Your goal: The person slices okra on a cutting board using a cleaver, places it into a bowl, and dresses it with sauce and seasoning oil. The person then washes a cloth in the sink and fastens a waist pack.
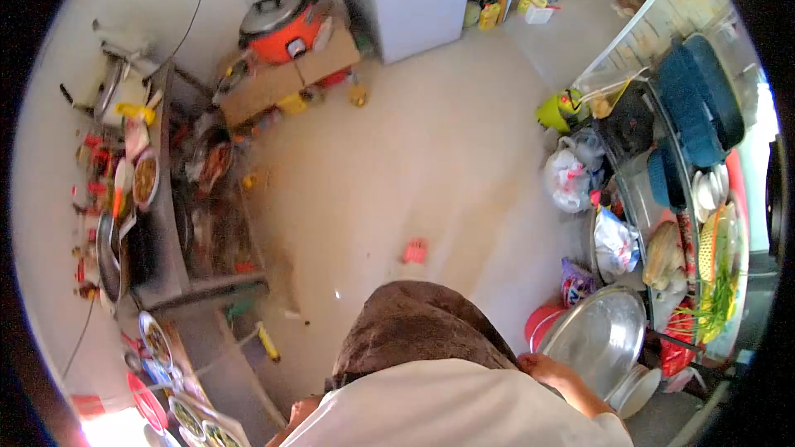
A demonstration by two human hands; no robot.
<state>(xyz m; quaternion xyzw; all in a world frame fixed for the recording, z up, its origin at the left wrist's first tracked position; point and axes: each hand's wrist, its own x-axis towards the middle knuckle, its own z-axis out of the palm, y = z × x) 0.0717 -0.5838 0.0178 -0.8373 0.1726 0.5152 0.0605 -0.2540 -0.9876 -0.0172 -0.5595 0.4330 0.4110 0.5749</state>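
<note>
At the right of my body, my right hand (542,366) hangs beside my brown trousers (422,327), its fingers curled in. What those fingers hold, if anything, is hidden. Nearest to it in view are a large shiny metal basin (598,338) and a red bucket (542,324) with a pale handle; I cannot tell whether the hand touches either. Only a small part of my left hand (303,409) shows past the edge of my white shirt (447,404), with its fingers mostly out of sight. A pink shoe tip (415,251) shows ahead of the trousers.
Along the left stands a counter (170,257) with dishes and bottles. An orange cooker (286,33) rests on a cardboard-covered stand near the fridge (418,4). On the right, a rack (633,190) holds blue basins (700,91) and green vegetables (720,302). Tiled floor (397,141) stretches between.
</note>
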